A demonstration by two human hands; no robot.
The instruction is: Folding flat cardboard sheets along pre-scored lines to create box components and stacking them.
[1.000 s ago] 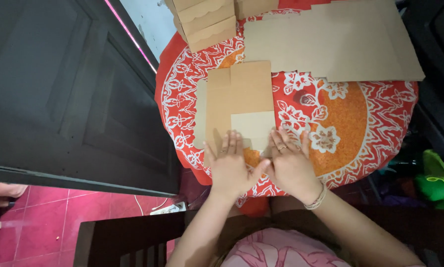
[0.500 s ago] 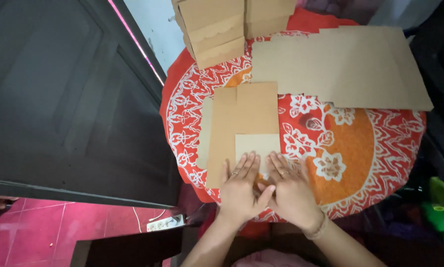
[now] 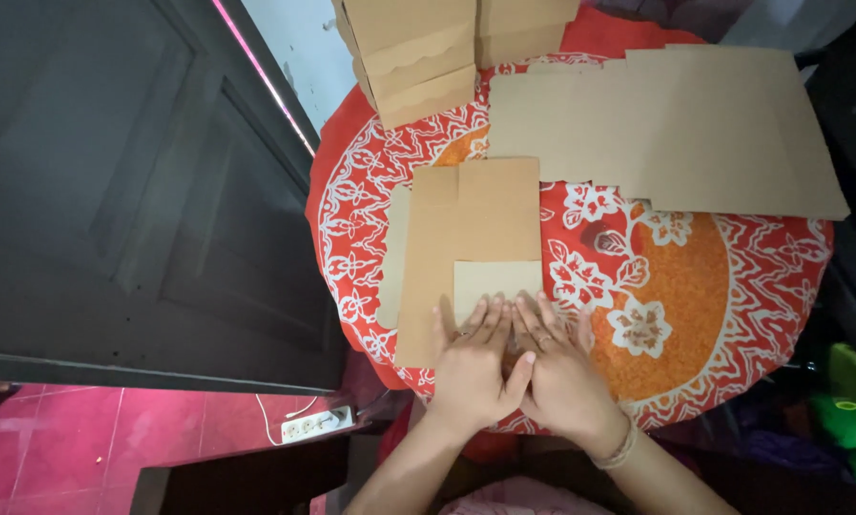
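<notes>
A flat brown cardboard box blank [image 3: 466, 238] lies on a round table with a red and orange patterned cloth [image 3: 695, 286]. Its near flap [image 3: 496, 280] is folded over, showing a paler side. My left hand [image 3: 473, 367] and my right hand [image 3: 559, 367] press flat on the blank's near edge, side by side, with fingers spread and thumbs touching. Neither hand grips anything.
Large flat cardboard sheets [image 3: 676, 124] lie at the table's far right. Folded cardboard boxes [image 3: 418, 48] are stacked at the far edge. A dark door [image 3: 123, 191] stands to the left. A white power strip [image 3: 315, 425] lies on the pink tiled floor.
The camera view has shifted, so the table sits more centred. My hands have stayed pressed together on the near edge of the cardboard blank.
</notes>
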